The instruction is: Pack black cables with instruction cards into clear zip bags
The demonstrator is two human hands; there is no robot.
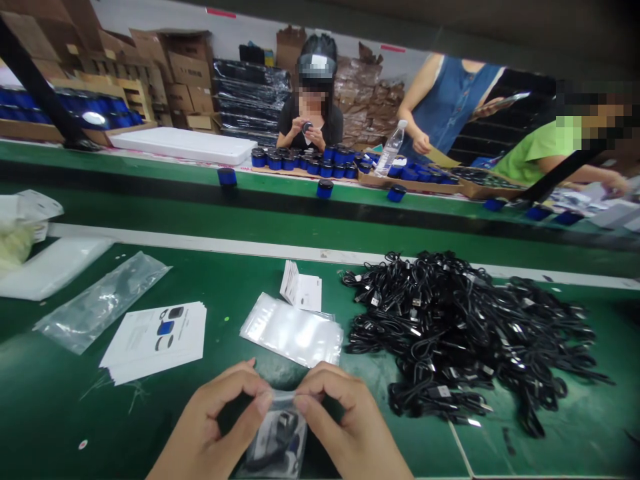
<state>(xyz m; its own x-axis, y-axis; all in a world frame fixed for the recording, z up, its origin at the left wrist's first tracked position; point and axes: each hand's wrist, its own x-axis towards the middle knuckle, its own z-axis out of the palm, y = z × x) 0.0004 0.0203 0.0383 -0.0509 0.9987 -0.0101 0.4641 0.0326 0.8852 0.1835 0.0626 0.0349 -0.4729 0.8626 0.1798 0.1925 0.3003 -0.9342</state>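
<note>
Both my left hand (220, 417) and right hand (345, 417) pinch the top of a loaded clear plastic bag (265, 433) right below me, so I'm probably sealing it, next needing an even squeeze.

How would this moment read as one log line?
Left hand: pinching bag top; right hand: pinching bag top; bag: clear, dark contents; ahead: flat bags; right: black cables

Left hand (225, 410): pinches upper edge of clear bag (297, 460)
Right hand (345, 413): pinches same edge
Bag contents (286, 427): dark, cable-like
Black cables (450, 333): heaped right, on green bench (50, 400)
Printed sheets (155, 340): stacked left
</note>
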